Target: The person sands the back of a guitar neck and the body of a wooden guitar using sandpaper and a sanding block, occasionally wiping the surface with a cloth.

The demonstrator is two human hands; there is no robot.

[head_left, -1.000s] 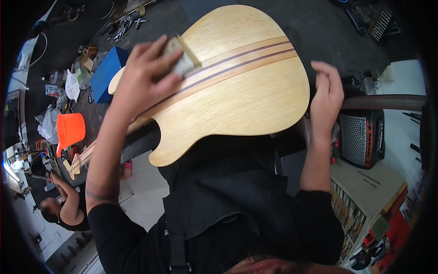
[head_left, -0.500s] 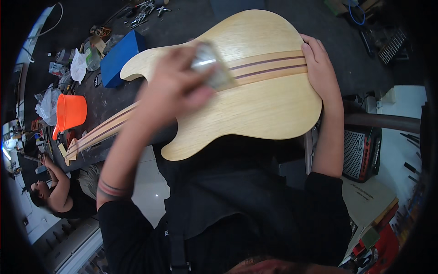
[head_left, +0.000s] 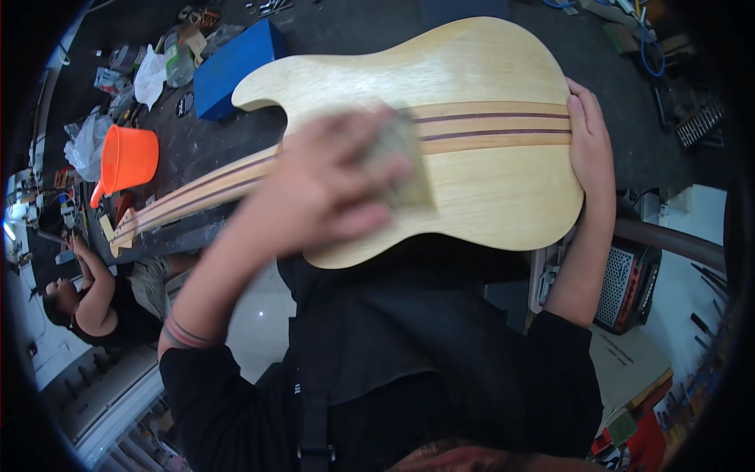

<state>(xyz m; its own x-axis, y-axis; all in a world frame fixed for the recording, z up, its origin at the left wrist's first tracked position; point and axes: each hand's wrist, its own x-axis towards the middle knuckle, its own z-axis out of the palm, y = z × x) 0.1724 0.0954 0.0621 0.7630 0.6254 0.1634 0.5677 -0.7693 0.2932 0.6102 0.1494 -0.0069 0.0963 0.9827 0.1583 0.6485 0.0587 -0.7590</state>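
While our left grip point(head_left: 330, 181) holds a pad point(head_left: 423, 169) and right grip point(head_left: 591, 145) cups the guitar point(head_left: 499, 185), shaping looks done; we can't tell how much rubbing's left.

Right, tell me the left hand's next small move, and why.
Probably slide the flat pad along the guitar body toward the right hand: the left hand holds the pad over the wood, an uncovered stretch lies between the hands, and the right hand rests against the body's end.
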